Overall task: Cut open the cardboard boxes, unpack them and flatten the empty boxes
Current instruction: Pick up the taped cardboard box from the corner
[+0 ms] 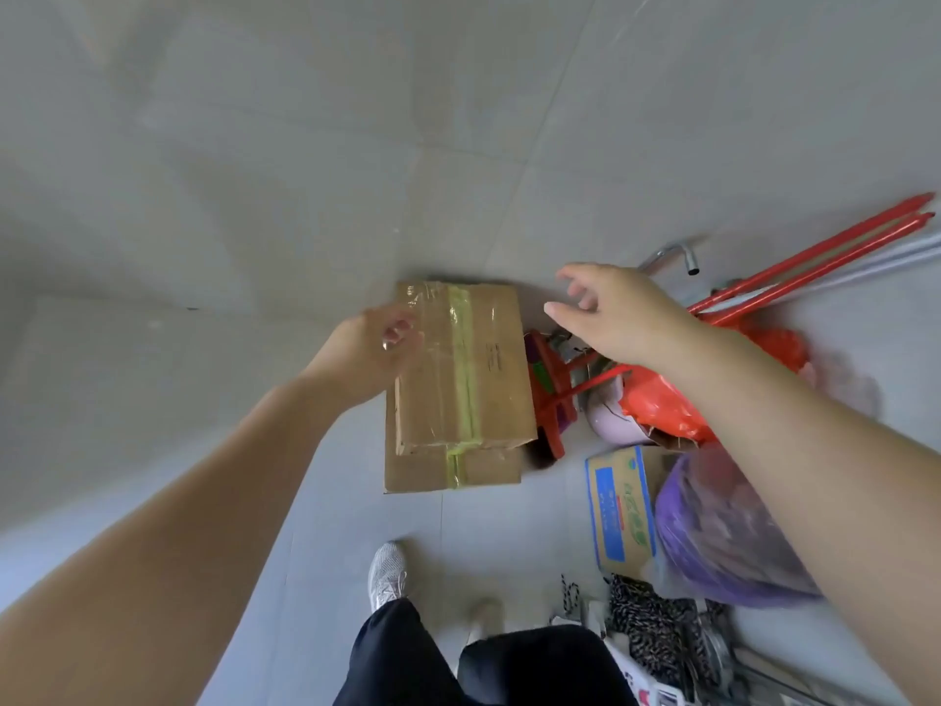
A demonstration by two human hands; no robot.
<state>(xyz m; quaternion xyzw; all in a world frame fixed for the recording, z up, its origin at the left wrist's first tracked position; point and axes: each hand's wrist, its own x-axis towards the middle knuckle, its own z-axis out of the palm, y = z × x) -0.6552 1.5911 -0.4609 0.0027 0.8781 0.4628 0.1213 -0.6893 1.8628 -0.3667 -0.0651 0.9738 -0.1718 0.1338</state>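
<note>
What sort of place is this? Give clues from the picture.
Probably a storage corner or utility area indoors: grey floor tiles, taped cardboard boxes stacked on the floor, and red mop handles lying among bagged clutter.

Two stacked taped cardboard boxes (pixel 461 384)

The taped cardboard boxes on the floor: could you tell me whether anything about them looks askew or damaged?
The upper box sits skewed on the lower box, their edges not aligned. Both remain sealed with yellowish tape; the clear wrap looks wrinkled. No tears show.
</note>
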